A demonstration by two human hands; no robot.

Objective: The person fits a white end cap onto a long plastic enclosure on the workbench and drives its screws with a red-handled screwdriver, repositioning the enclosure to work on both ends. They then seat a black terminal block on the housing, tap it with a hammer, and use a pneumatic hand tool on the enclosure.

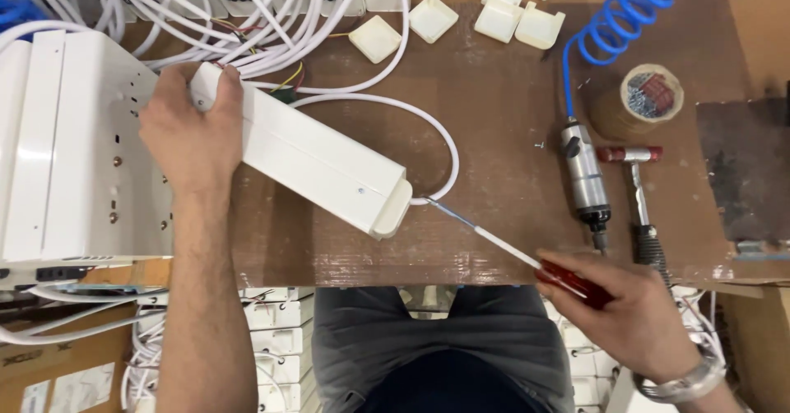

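Fingers (216, 92) on white casing (313, 160), air tool (586, 178) and hammer (638, 184) beside

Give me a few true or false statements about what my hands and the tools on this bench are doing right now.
1. The left hand presses on the far end of the long white casing. True.
2. The right hand holds a hammer. False: it holds a red-handled screwdriver; the hammer lies on the bench.
3. The screwdriver's tip is at the casing's end cap. True.
4. The blue coiled hose connects to the hammer. False: it runs to the metal air tool.
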